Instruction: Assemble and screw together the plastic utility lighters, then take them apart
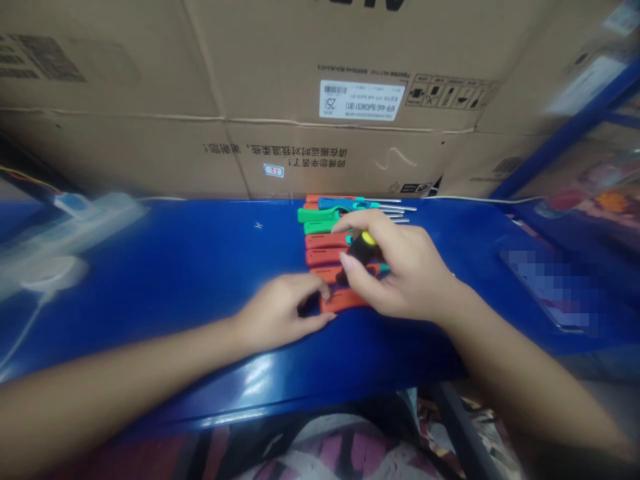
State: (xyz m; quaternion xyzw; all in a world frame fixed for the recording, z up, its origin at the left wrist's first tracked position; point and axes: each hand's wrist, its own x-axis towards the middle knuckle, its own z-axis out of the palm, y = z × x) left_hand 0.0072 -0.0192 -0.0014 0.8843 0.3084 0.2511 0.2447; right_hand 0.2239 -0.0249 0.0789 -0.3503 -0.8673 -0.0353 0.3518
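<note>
Fingers of the right hand (pixel 413 270) are clamped on a short black handle with a yellow end (pixel 357 251), tilted above the nearest orange lighter (pixel 345 301); those of the left hand (pixel 280 310) are closed around that lighter's left end, thumb on the near side. It lies on the blue desk (pixel 200 267), nearest in a row running away from the person. At least eight lighters can be counted: two orange ones near, two red (pixel 327 241), two green (pixel 320 215), one blue (pixel 343 203) and, partly covered by it, one orange-red at the far end. Several metal stems (pixel 395 209) point right; the right hand blocks the right ends of the nearer ones. One large carton (pixel 280 80) stands along the far side, its contents hidden. A white power strip (pixel 107 217) and white adapter (pixel 57 272) lie left; a pixelated flat device (pixel 550 287) lies right.
</note>
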